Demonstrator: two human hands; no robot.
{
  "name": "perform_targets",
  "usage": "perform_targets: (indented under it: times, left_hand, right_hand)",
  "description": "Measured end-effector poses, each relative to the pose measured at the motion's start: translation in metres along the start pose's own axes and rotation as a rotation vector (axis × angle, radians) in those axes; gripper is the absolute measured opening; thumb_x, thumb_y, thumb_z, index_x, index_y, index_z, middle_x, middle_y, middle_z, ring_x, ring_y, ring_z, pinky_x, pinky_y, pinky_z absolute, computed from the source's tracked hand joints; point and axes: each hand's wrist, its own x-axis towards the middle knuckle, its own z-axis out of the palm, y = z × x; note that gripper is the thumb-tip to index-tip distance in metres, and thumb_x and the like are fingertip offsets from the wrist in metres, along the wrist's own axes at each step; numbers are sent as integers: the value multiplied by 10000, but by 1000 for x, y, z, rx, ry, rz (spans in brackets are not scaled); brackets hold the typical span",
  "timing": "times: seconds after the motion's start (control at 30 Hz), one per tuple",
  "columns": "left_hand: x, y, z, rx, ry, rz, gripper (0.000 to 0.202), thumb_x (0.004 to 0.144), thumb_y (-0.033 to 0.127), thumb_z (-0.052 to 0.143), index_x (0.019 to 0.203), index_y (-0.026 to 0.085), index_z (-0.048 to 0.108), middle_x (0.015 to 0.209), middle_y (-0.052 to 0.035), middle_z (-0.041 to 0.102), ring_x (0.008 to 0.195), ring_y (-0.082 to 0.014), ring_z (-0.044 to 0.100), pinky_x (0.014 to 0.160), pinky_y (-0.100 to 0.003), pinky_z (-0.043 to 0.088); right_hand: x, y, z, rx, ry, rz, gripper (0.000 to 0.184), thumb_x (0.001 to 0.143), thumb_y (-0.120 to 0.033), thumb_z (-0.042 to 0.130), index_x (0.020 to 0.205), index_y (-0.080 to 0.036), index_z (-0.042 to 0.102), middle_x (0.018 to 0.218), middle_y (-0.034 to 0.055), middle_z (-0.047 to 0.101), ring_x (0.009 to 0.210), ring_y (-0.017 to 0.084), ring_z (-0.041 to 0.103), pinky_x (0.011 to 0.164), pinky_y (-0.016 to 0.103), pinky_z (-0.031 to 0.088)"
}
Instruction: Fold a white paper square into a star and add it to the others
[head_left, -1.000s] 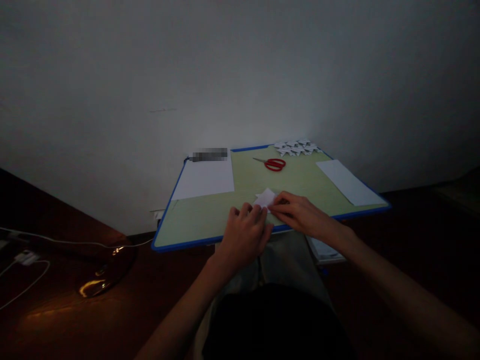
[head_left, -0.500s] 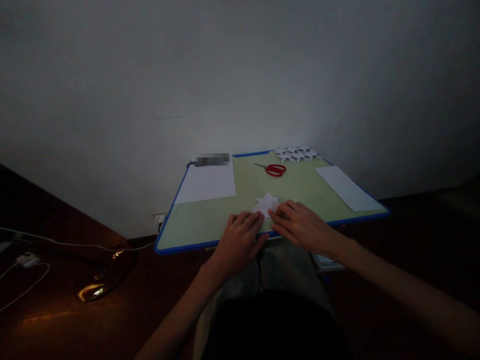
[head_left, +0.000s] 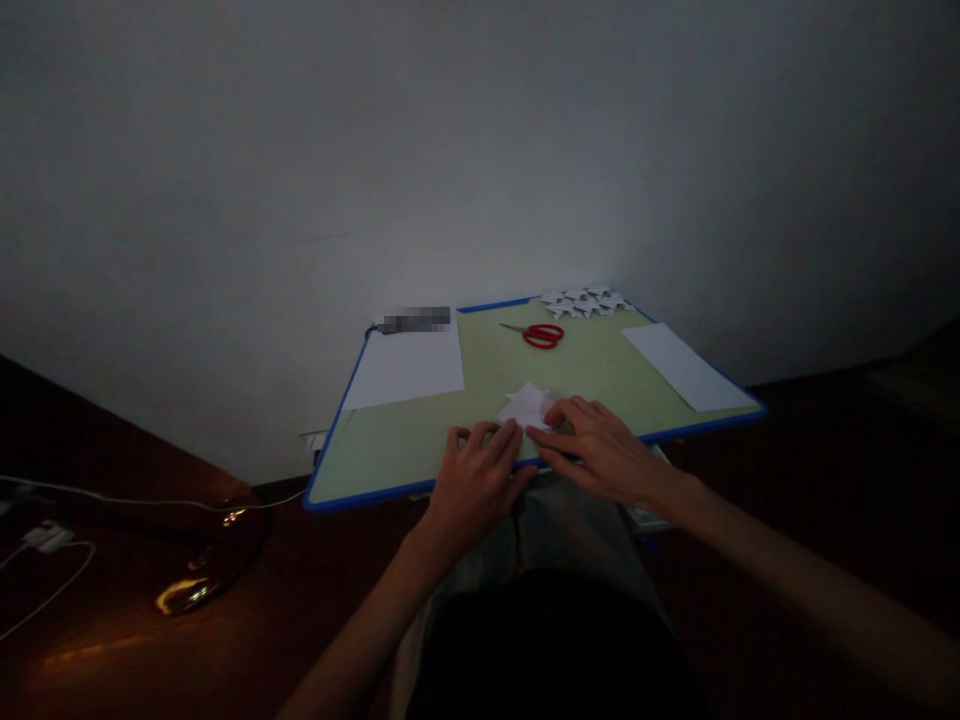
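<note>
A small white folded paper [head_left: 529, 402] with pointed corners lies near the front edge of the table. My left hand [head_left: 478, 470] holds down its lower left edge, fingers bent and close together, thumb by the blue rim. From the right, my right hand [head_left: 592, 446] grips the paper's right side, its index finger stretched across the lower edge. The fingers partly cover the paper, so its lower folds are hidden. Beyond it, red-handled scissors [head_left: 541, 337] lie with their blades pointing left.
Several folded white paper pieces [head_left: 585, 302] sit in rows at the back right. White sheets lie at left [head_left: 409, 368] and right [head_left: 686, 368] of the pale green table [head_left: 390, 440]. A blurred dark object [head_left: 414, 320] rests on the left sheet. A wall stands behind; a white cable [head_left: 150, 498] runs at left.
My right hand's index finger has slid left along the paper's lower edge, toward my left fingertips. The left hand stays on the paper. The whole view has shifted slightly.
</note>
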Motion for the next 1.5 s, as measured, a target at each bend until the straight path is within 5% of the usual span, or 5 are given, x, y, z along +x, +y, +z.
perform_targets:
  times: [0.2, 0.4, 0.67, 0.93, 1.5]
  left_hand:
    - [-1, -1, 3, -17, 20, -2, 419, 1082, 425, 576, 1379, 138, 647, 1414, -148, 720, 1200, -338, 628, 932, -535, 478]
    - [-4, -1, 6, -26, 39, -33, 436, 1066, 414, 610, 1407, 144, 633, 1402, -145, 727, 1204, -333, 633, 950, -543, 485]
    - [-4, -1, 6, -74, 48, -49, 440, 1060, 400, 624, 1404, 126, 621, 1426, -138, 719, 1214, -337, 630, 983, -532, 478]
    - [-6, 0, 8, -144, 65, -109, 494, 1044, 406, 643, 1461, 150, 578, 1446, -157, 704, 1251, -335, 631, 1019, -534, 489]
    - [-6, -2, 9, -194, 84, -77, 389, 1027, 363, 672, 1334, 124, 659, 1399, -164, 732, 1287, -335, 646, 1078, -518, 513]
  right_hand:
    - [-18, -2, 13, -77, 94, -79, 482, 1046, -272, 593, 1521, -185, 585, 1333, 192, 677, 1186, 355, 621, 995, 586, 555]
    - [-23, 1, 21, 15, 215, -82, 441, 1032, -220, 588, 1465, -138, 584, 1324, 187, 693, 1208, 336, 634, 1024, 550, 593]
    - [-12, -3, 6, 22, 140, -34, 378, 970, -228, 665, 1338, -152, 697, 1211, 181, 721, 1088, 348, 675, 928, 574, 602]
    - [-20, 8, 13, 202, 193, 4, 541, 1018, -261, 646, 1549, -241, 548, 1368, 138, 698, 1244, 312, 643, 1072, 592, 563]
    - [7, 18, 7, 323, 31, 9, 488, 960, -375, 770, 1423, -238, 705, 1181, 129, 651, 1119, 290, 617, 1005, 520, 561]
